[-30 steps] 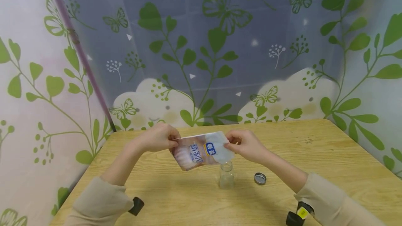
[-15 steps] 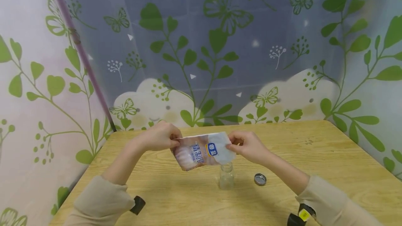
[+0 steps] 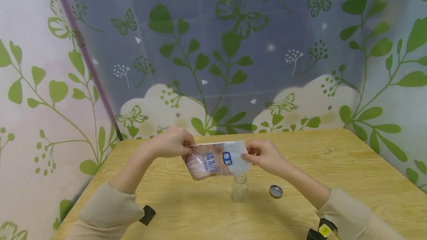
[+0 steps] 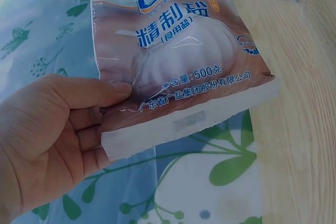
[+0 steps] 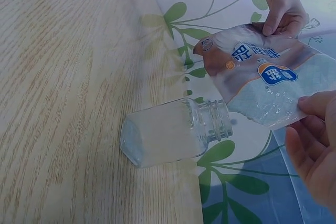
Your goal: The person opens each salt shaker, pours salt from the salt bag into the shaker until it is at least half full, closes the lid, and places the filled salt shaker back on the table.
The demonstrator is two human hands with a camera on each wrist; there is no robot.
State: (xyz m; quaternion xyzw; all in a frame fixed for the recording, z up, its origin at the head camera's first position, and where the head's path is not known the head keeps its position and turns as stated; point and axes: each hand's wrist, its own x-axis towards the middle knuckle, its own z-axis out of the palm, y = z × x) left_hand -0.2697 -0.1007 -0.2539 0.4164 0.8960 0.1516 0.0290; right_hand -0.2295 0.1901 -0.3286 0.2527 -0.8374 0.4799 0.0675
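Note:
A printed bag of salt (image 3: 213, 162) is held sideways above the table, its pale end toward the right. My left hand (image 3: 171, 143) pinches the bag's upper left corner between thumb and fingers, near the white sealed end seen in the left wrist view. At the pale end, my right hand (image 3: 265, 155) pinches the edge with thumb and fingertips. Just below that end stands a clear glass jar (image 3: 240, 191), upright and without a lid. The bag's lower edge overlaps the jar's threaded mouth (image 5: 218, 120) in the head view.
A round metal lid (image 3: 275, 191) lies on the wooden table (image 3: 186, 214), to the right of the jar. Patterned cloth (image 3: 207, 47) hangs behind and at both sides of the table. A purple pole (image 3: 85, 53) leans at the left.
Both hands and the bag have shifted slightly to the right, and the bag lies a touch more level. The jar and lid stay in place.

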